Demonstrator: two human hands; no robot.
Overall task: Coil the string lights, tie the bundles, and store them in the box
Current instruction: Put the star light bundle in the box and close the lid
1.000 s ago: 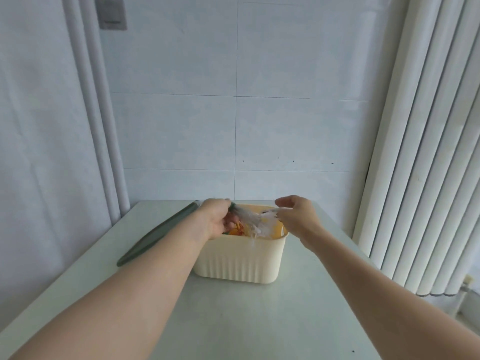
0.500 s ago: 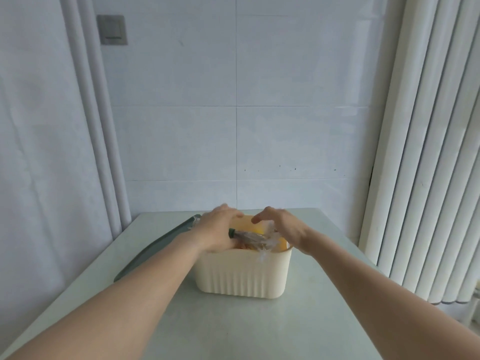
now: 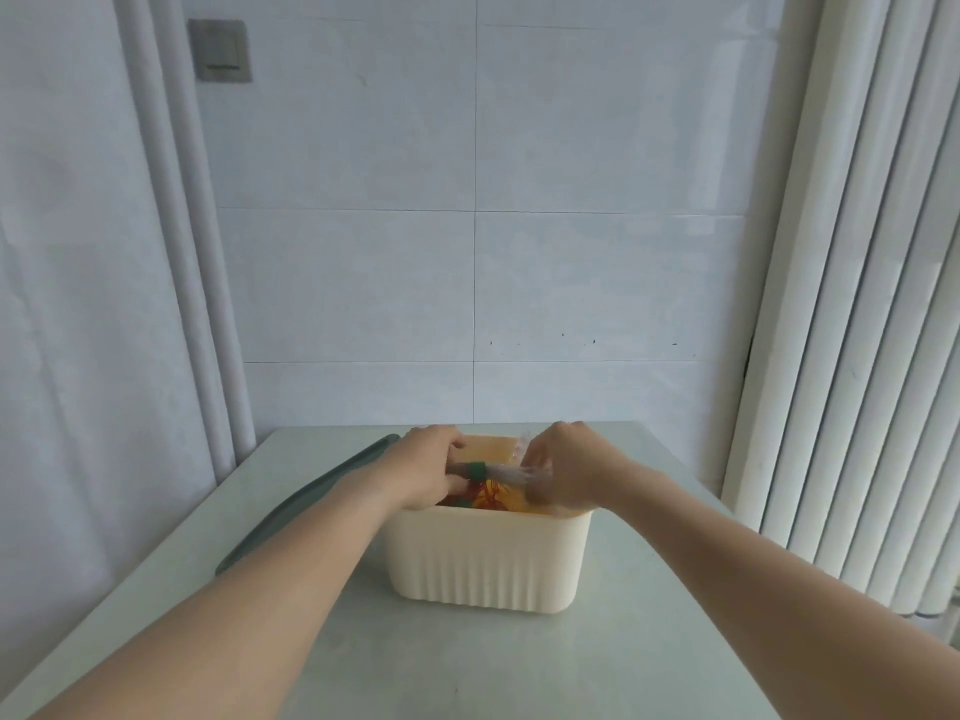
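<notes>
Although the near stretch of the tabletop [image 3: 467,662] shows nothing but your two forearms reaching across it, the work itself sits further out, at the cream ribbed box [image 3: 485,558]. Over its open top you are holding a pale, translucent bundle of string lights [image 3: 511,474] crosswise, just above the rim. Your left hand [image 3: 428,472] grips the end with the green band [image 3: 477,469], fingers curled round it. Your right hand [image 3: 563,472] has its fingers curled over the other end, which is blurred, so the exact pinch is hard to read. Beneath the bundle, orange and red strands [image 3: 488,498] already lie inside the box.

Judging from that, the coiling and tying of this bundle look done, and at least some lights are stored. What remains is to lower this one in and let go. Beyond your left arm, a long grey-green lid [image 3: 306,504] lies flat on the tabletop, so closing the box probably still waits.
</notes>
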